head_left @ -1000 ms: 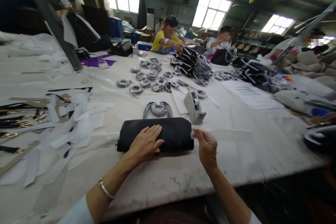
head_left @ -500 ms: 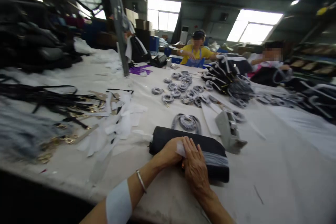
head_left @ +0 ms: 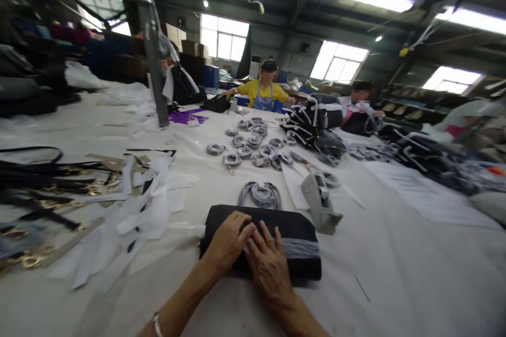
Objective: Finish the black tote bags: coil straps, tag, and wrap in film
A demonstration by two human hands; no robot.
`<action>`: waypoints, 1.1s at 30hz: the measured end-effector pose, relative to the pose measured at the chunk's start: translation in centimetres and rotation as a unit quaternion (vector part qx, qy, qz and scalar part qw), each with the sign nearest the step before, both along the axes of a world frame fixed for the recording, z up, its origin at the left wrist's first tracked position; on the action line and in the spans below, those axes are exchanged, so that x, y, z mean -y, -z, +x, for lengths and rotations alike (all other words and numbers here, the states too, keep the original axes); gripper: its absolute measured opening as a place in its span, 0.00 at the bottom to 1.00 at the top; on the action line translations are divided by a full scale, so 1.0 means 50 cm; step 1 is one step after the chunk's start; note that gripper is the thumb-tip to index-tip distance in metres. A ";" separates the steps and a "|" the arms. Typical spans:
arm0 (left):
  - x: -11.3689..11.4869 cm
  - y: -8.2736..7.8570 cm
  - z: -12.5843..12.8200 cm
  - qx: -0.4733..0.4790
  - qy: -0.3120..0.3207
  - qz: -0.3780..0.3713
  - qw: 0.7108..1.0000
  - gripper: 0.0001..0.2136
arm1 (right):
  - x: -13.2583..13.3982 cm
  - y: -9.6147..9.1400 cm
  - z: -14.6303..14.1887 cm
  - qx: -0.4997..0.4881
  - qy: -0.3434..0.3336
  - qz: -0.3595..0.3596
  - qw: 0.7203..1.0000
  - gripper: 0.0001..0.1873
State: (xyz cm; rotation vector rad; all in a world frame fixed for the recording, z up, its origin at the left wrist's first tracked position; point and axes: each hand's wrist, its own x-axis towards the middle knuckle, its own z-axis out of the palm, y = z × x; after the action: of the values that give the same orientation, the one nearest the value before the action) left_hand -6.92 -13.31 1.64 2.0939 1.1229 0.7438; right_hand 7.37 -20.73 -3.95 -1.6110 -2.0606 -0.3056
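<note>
A black bag [head_left: 300, 226], folded flat into a long bundle, lies on the pale tabletop before me, with a grey wrapped band around its right part. My left hand [head_left: 229, 239] rests on its left-middle with fingers bent and close together; whatever is under the fingertips is hidden. Beside it, my right hand [head_left: 269, 263] lies flat on the bag, fingers stretched out and touching the left hand's fingertips. Just behind the bag is a coiled, plastic-wrapped strap [head_left: 261, 195]. A grey tape dispenser [head_left: 321, 205] stands off the bag's far right corner.
White paper strips [head_left: 138, 210] and black straps with gold clasps [head_left: 51, 205] spread at left. Several wrapped strap coils [head_left: 253, 142] lie farther back, near a pile of black bags [head_left: 312, 121]. A metal post [head_left: 154, 58] rises at left. Co-workers [head_left: 264, 92] sit across the table.
My view has turned right and up, so the scene sits farther left. The right hand has slid off the left hand onto the bag. The white scrap between the hands no longer shows clearly.
</note>
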 end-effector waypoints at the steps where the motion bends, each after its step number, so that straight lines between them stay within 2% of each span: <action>1: 0.007 -0.008 -0.005 -0.064 -0.015 0.020 0.998 0.10 | -0.001 -0.003 -0.002 -0.001 0.003 0.004 1.000 0.24; 4: 0.023 -0.026 -0.017 -0.231 -0.042 0.027 0.972 0.11 | 0.000 -0.005 -0.003 0.008 0.004 0.010 1.000 0.25; 8: 0.018 -0.035 -0.022 -0.316 -0.014 0.012 0.948 0.15 | 0.003 0.000 0.001 0.036 0.001 0.031 0.999 0.25; 18: -0.001 -0.043 -0.031 -0.309 0.027 0.012 0.951 0.12 | -0.002 0.016 0.005 0.072 0.004 0.063 0.995 0.28; 26: -0.010 -0.036 -0.047 -0.282 0.083 0.011 0.956 0.09 | 0.011 0.003 0.018 0.065 0.007 0.009 0.998 0.27; 30: -0.013 -0.031 -0.057 -0.270 0.104 -0.009 0.957 0.07 | 0.014 0.002 0.036 0.046 0.019 -0.026 0.998 0.36; 33: -0.011 -0.031 -0.059 -0.272 0.110 -0.001 0.956 0.07 | 0.016 0.001 0.040 0.050 0.017 -0.029 0.998 0.37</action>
State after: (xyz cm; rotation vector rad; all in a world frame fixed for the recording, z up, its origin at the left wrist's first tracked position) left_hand -9.86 -12.75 3.20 2.4470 1.1287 0.0498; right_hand 9.37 -21.54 -3.99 -1.6984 -2.1369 -0.3471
